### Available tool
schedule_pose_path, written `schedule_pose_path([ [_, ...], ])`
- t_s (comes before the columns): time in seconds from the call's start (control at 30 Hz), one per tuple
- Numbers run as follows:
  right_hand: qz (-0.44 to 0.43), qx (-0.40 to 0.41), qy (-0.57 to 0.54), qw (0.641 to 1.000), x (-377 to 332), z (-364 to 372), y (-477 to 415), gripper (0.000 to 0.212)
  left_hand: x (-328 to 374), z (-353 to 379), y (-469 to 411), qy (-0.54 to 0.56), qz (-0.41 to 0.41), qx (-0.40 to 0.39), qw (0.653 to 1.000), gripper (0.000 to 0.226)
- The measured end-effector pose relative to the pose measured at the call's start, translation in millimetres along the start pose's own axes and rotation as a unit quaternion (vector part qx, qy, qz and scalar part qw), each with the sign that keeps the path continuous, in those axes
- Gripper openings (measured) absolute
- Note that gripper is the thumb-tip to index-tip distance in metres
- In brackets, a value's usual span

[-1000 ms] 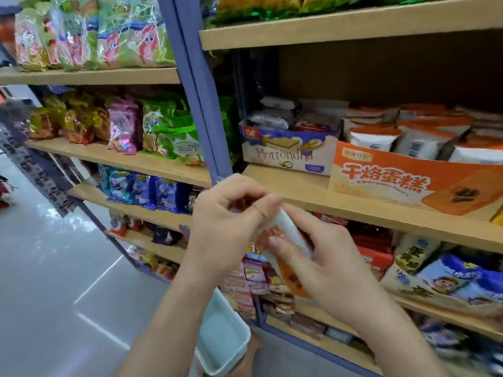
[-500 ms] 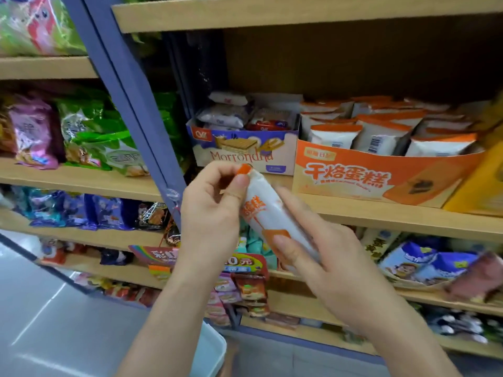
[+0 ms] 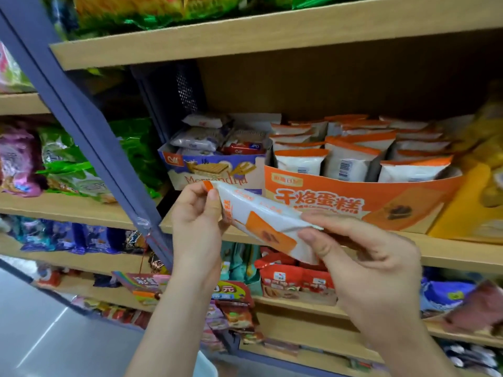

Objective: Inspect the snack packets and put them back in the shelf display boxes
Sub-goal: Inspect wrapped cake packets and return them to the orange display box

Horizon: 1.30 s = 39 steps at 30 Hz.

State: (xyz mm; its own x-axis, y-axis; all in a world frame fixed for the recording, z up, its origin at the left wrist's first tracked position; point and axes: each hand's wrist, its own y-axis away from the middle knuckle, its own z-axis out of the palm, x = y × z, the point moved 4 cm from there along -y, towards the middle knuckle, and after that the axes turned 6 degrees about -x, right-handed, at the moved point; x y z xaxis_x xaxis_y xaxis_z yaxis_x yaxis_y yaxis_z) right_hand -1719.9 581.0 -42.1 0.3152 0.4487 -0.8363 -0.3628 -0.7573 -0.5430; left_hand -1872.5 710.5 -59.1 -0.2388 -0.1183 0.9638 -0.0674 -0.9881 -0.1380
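A white and orange snack packet is held between both hands in front of the middle shelf. My left hand pinches its orange top-left end. My right hand pinches its lower-right end between thumb and fingers. Just behind it stands the orange display box filled with several matching packets. To its left sits a purple and white wafer display box with small packets inside.
A slanted blue shelf post crosses the left side. Wooden shelves above, below and to the left carry bagged snacks. A yellow box stands at the right. The rim of a pale basket shows at the bottom.
The view has swung right and closer to the shelf. The packet has tilted from nearly upright to lying slanted, and both hands have risen toward the orange box.
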Motion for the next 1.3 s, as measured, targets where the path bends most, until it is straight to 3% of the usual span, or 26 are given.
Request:
schedule_pose_path([
  [0.07, 0.035, 0.019, -0.050, 0.998, 3.6, -7.7, -5.1, 0.017, 2.1, 7.3, -0.6, -0.027, 0.018, -0.040, 0.999, 0.017],
  [0.27, 0.070, -0.052, -0.060, 0.994, 2.2, -22.9, -24.6, 0.020, 5.9, 29.6, -0.4, -0.159, 0.044, -0.148, 0.975, 0.026],
  [0.3, 0.069, -0.051, -0.066, 0.994, 1.4, -25.9, -27.2, 0.019, 10.8, 31.6, -1.7, -0.228, 0.106, -0.154, 0.956, 0.028],
  [0.37, 0.069, -0.034, -0.067, 0.995, 0.8, -35.0, -31.1, 0.018, 26.3, 35.7, -4.7, -0.367, 0.273, -0.126, 0.880, 0.027],
  [0.43, 0.067, -0.021, -0.030, 0.997, 0.7, -44.8, -34.2, 0.017, 42.1, 41.3, -10.4, -0.384, 0.359, -0.096, 0.845, 0.024],
  [0.53, 0.076, -0.029, 0.046, 0.996, 3.4, -54.3, -37.8, 0.022, 59.7, 67.5, -24.9, -0.415, 0.339, -0.149, 0.831, 0.019],
  [0.63, 0.091, -0.035, 0.065, 0.993, 6.2, -59.7, -39.9, 0.023, 55.3, 96.2, -39.2, -0.574, 0.252, -0.232, 0.744, 0.028],
  [0.67, 0.096, -0.039, 0.059, 0.993, 6.2, -61.3, -40.6, 0.023, 54.7, 100.0, -40.7, -0.588, 0.239, -0.240, 0.735, 0.029],
  [0.8, 0.110, -0.064, 0.014, 0.992, 1.5, -67.4, -46.4, 0.033, 67.7, 92.8, -36.4, -0.503, 0.304, -0.193, 0.786, 0.017],
  [0.87, 0.099, -0.066, -0.009, 0.993, -1.4, -71.6, -53.0, 0.040, 67.8, 89.6, -35.4, -0.467, 0.288, -0.211, 0.809, 0.016],
  [0.93, 0.072, -0.076, 0.000, 0.995, -4.5, -71.1, -60.5, 0.046, 59.5, 93.5, -41.8, -0.515, 0.230, -0.258, 0.784, 0.024],
  [1.0, 0.026, -0.083, 0.051, 0.995, -9.3, -67.5, -66.9, 0.047, 49.9, 95.4, -50.8, -0.544, 0.176, -0.297, 0.765, 0.025],
  [1.1, -0.076, -0.052, 0.161, 0.983, -24.3, -61.5, -71.4, 0.041, 46.6, 89.1, -64.2, -0.498, 0.127, -0.275, 0.812, 0.005],
  [1.17, -0.161, -0.010, 0.181, 0.970, -36.4, -58.5, -72.0, 0.033, 44.9, 84.5, -70.1, -0.466, 0.107, -0.263, 0.838, 0.008],
  [1.3, -0.254, 0.040, 0.202, 0.945, -40.8, -44.9, -77.0, 0.032, 45.4, 83.0, -71.1, -0.460, 0.110, -0.247, 0.845, 0.010],
])
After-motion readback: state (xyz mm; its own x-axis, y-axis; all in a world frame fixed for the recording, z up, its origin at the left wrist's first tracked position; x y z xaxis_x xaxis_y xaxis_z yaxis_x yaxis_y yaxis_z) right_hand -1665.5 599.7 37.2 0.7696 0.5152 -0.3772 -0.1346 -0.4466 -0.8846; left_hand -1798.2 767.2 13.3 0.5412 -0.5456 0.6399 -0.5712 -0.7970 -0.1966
